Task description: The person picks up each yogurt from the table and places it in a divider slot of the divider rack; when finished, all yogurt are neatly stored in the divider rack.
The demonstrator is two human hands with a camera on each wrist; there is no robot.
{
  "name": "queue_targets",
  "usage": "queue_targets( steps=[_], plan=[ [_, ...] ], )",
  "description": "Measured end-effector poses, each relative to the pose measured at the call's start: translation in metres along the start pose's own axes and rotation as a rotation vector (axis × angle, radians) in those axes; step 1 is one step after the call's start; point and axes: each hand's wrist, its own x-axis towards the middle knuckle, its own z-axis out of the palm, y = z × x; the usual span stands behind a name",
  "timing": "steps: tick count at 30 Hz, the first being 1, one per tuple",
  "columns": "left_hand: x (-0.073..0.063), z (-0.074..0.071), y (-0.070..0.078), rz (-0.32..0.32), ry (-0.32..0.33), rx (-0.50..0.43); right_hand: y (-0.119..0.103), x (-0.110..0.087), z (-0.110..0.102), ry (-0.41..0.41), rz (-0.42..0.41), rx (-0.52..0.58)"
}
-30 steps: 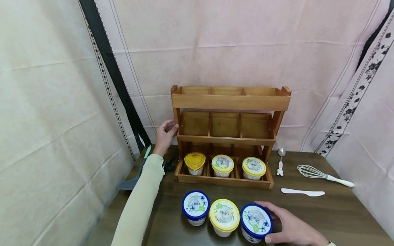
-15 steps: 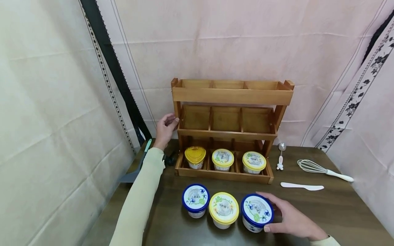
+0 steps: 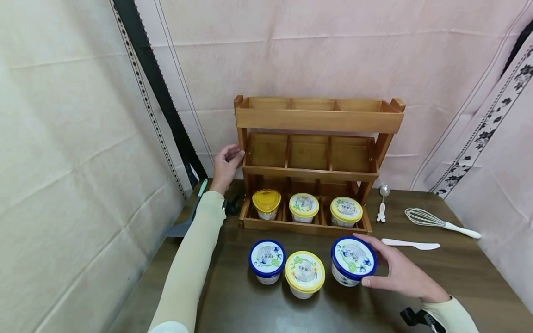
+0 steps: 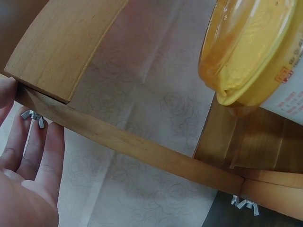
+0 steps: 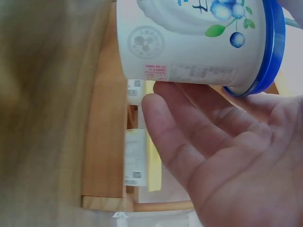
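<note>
My right hand (image 3: 401,273) grips a tub with a blue lid (image 3: 354,256) from its right side, thumb at the near edge. In the right wrist view, blueberries are printed on the white tub (image 5: 194,47), with several fingers curved along its side. My left hand (image 3: 226,167) holds the left upright of a three-tier wooden rack (image 3: 318,121). The left wrist view has the thumb and fingers on either side of that upright (image 4: 132,139), near a wing nut (image 4: 34,117). Another blue-lidded tub (image 3: 267,259) and a yellow-lidded tub (image 3: 305,274) stand in front of the rack.
Three yellow-lidded tubs fill the bottom tier, among them the leftmost tub (image 3: 266,202) with a domed lid. Right of the rack lie a small spoon (image 3: 381,206), a whisk (image 3: 433,222) and a white knife (image 3: 410,243). A spatula (image 3: 183,226) lies at the left edge.
The right hand has moved the blue-lidded tub away from the yellow-lidded tub beside it, forward towards the rack. My left hand keeps its place on the upright. The head view has tilted down a little.
</note>
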Motion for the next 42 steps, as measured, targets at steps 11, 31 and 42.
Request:
queue_targets(
  steps=[11,31,42],
  plan=[
    [-0.007,-0.002,-0.004,-0.014,0.0,-0.001,-0.009,0.019,-0.014,0.099,0.049,-0.073],
    [-0.002,0.003,0.003,-0.01,0.004,-0.054,-0.033,0.062,-0.055,0.234,0.115,-0.149],
    [-0.003,0.003,0.005,-0.021,-0.002,-0.065,-0.042,0.085,-0.075,0.284,0.1,-0.159]
  ],
)
